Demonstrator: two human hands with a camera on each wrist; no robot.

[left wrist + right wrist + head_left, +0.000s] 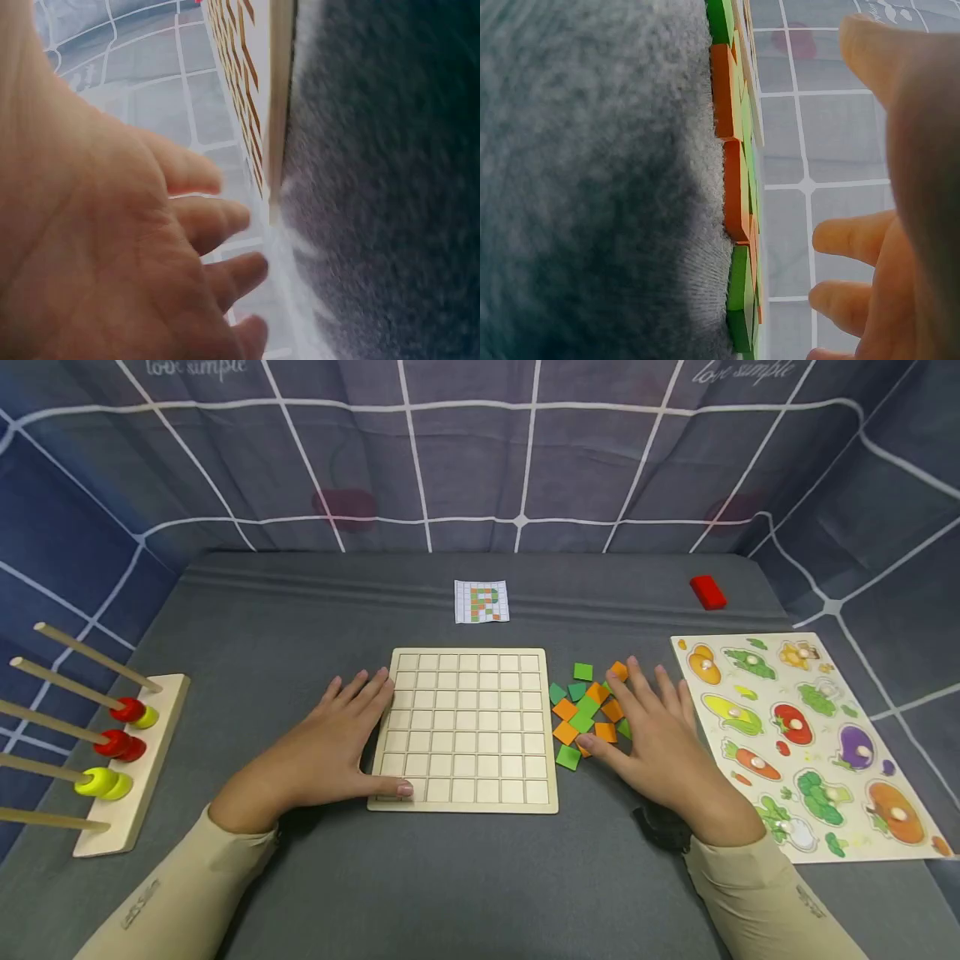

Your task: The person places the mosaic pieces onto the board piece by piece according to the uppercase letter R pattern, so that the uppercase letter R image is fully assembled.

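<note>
In the head view a pale wooden grid board [472, 731] with square recesses lies flat in the middle. My left hand [322, 743] is at its left side, fingers extended along the edge and thumb over the lower left corner. Right of the board are scattered orange and green tiles [585, 722], square ones and a few cut-cornered. Over their right side my right hand [660, 739] spreads its fingers, holding nothing. In the right wrist view the tiles [736, 187] lie apart from the fingers. The left wrist view shows the board's edge [279, 112] beside the fingers.
A small pattern card [482, 602] lies behind the board. Further right are a vegetable puzzle board [813, 743] and a red block [708, 592]. At left stands a wooden peg rack [142, 768] with red and yellow beads. A grid-patterned cloth [480, 460] hangs around the table.
</note>
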